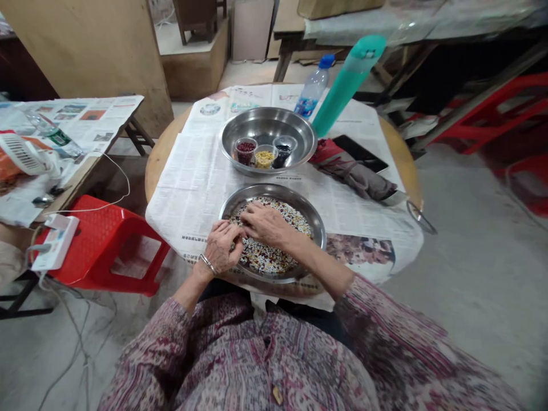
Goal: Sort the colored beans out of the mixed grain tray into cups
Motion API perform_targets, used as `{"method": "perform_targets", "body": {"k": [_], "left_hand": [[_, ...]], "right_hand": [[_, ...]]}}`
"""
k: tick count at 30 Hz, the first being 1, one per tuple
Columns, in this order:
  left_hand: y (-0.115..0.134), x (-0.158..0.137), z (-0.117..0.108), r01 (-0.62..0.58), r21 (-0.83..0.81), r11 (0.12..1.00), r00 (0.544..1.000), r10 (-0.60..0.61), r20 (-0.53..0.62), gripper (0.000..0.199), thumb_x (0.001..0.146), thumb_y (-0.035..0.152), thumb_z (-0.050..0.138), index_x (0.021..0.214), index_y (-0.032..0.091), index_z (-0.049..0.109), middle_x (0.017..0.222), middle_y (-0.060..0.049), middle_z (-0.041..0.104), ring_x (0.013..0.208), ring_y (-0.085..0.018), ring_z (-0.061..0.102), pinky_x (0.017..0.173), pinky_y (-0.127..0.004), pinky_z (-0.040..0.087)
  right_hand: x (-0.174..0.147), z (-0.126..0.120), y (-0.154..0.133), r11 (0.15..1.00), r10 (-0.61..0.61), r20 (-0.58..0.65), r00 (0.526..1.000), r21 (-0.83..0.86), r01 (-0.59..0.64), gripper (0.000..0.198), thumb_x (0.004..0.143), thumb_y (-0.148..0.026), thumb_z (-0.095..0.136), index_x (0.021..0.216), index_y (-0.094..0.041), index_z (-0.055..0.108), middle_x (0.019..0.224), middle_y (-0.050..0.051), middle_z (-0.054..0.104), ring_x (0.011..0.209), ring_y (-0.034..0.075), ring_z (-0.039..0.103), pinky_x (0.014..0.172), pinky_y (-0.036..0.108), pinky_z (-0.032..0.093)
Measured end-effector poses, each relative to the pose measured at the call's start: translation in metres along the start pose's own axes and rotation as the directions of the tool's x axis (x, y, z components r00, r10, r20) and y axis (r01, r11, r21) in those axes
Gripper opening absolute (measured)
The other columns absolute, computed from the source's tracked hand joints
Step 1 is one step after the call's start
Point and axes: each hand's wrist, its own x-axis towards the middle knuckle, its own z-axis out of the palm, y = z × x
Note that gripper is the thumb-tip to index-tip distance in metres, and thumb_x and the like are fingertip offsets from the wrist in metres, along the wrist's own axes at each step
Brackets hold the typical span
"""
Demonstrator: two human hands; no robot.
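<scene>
Mixed seeds [274, 260] lie beneath the left hand [222, 246] and right hand [269, 226]

The seeds, white, yellow and dark red, spread across the bottom of the nearer steel basin [317, 225], which stands on the table [159, 157] close to the person. The left hand crosses the basin's left rim, its fingers curled and a bracelet [208, 264] at the wrist. The right hand reaches over the seeds from the other side, fingers bent downward and meeting the left hand's fingertips or nearly so. Whether either grip is clenched, released or grasping a few seeds cannot be told, since the hands hide their own fingertips.

Just behind sits a second basin [261, 123] with three clear cups: one of dark red beans [246, 147], one of yellow kernels [264, 156] and one of dark beans [283, 149]. Beyond it stand a blue-capped bottle [311, 91] and a tall green cylinder [342, 91]. To the right lie a folded umbrella [353, 174] and a flat black object [363, 153]. Newspaper [180, 177] covers most of the tabletop. On the left, a red stool [100, 248] carries a white power strip [55, 244].
</scene>
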Motion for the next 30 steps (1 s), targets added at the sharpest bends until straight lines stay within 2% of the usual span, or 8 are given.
{"method": "perform_targets", "body": {"k": [6,11,13,16,19,22,26,30], "left_hand": [[-0.001,-0.001,-0.001,-0.011,-0.075,0.997,1.0,0.011,-0.007,0.016,0.095,0.017,0.044,0.095,0.021,0.06,0.088,-0.001,0.07,0.087,-0.016,0.063,0.102,-0.038,0.039],[-0.003,-0.002,0.0,-0.021,-0.066,0.998,1.0,0.021,-0.004,0.022,0.1,0.023,0.041,0.091,0.021,0.061,0.083,0.0,0.07,0.083,-0.015,0.063,0.101,-0.038,0.04],[-0.003,-0.002,0.0,-0.013,-0.039,0.999,1.0,0.014,0.007,0.024,0.1,0.024,0.041,0.085,0.021,0.06,0.079,0.0,0.067,0.081,-0.015,0.062,0.101,-0.038,0.04],[-0.002,-0.002,0.0,-0.023,-0.008,1.0,1.0,0.023,0.0,0.026,0.099,0.024,0.041,0.08,0.02,0.058,0.074,0.0,0.064,0.078,-0.015,0.06,0.1,-0.037,0.04],[-0.002,-0.001,0.0,-0.044,0.006,0.999,0.999,0.044,-0.016,0.028,0.099,0.022,0.038,0.077,0.02,0.056,0.071,0.001,0.061,0.074,-0.014,0.057,0.099,-0.035,0.041],[-0.003,0.0,0.001,-0.068,0.001,0.998,0.996,0.068,-0.06,0.03,0.099,0.022,0.039,0.073,0.02,0.053,0.067,0.001,0.059,0.071,-0.014,0.055,0.098,-0.035,0.041],[-0.003,0.001,0.003,-0.089,-0.014,0.996,0.99,0.087,-0.108,0.032,0.099,0.028,0.046,0.069,0.02,0.05,0.064,0.002,0.058,0.07,-0.014,0.056,0.097,-0.035,0.042],[-0.003,0.0,0.003,-0.083,-0.018,0.996,0.991,0.081,-0.105,0.032,0.1,0.028,0.045,0.07,0.02,0.051,0.066,0.002,0.058,0.072,-0.015,0.057,0.097,-0.036,0.042]], "right_hand": [[-0.058,-0.022,-0.018,0.986,-0.067,0.033,0.997,0.153,0.061,0.01,0.092,-0.023,0.053,0.095,-0.021,0.062,0.093,0.005,0.061,0.088,0.018,0.055,0.073,0.031,0.046],[-0.073,-0.018,-0.028,0.979,-0.166,0.064,0.984,0.132,0.157,0.013,0.094,-0.023,0.053,0.1,-0.022,0.064,0.095,0.005,0.063,0.088,0.018,0.056,0.072,0.031,0.048],[-0.07,-0.013,-0.017,0.99,-0.122,0.019,0.992,0.067,0.121,0.012,0.093,-0.021,0.054,0.095,-0.022,0.066,0.09,0.005,0.064,0.086,0.019,0.055,0.07,0.031,0.046],[-0.061,-0.009,0.009,0.999,0.045,-0.101,0.994,-0.025,-0.047,0.013,0.09,-0.016,0.056,0.091,-0.022,0.067,0.091,0.006,0.064,0.088,0.02,0.054,0.07,0.032,0.045],[-0.052,-0.011,0.028,0.957,0.255,-0.195,0.947,-0.087,-0.276,0.015,0.089,-0.017,0.055,0.092,-0.02,0.069,0.095,0.009,0.065,0.091,0.023,0.054,0.074,0.034,0.044],[-0.041,-0.012,0.028,0.892,0.415,-0.182,0.891,-0.113,-0.438,0.021,0.092,-0.027,0.052,0.102,-0.018,0.069,0.1,0.012,0.065,0.095,0.026,0.053,0.078,0.037,0.044],[-0.027,-0.01,0.01,0.892,0.45,-0.068,0.89,-0.01,-0.452,0.03,0.092,-0.036,0.055,0.114,-0.019,0.065,0.109,0.012,0.063,0.1,0.026,0.055,0.081,0.036,0.045],[-0.03,-0.008,-0.012,0.912,0.312,0.033,0.949,0.271,-0.309,0.016,0.088,-0.015,0.054,0.096,-0.018,0.067,0.095,0.007,0.064,0.087,0.018,0.059,0.081,0.032,0.046]]}}
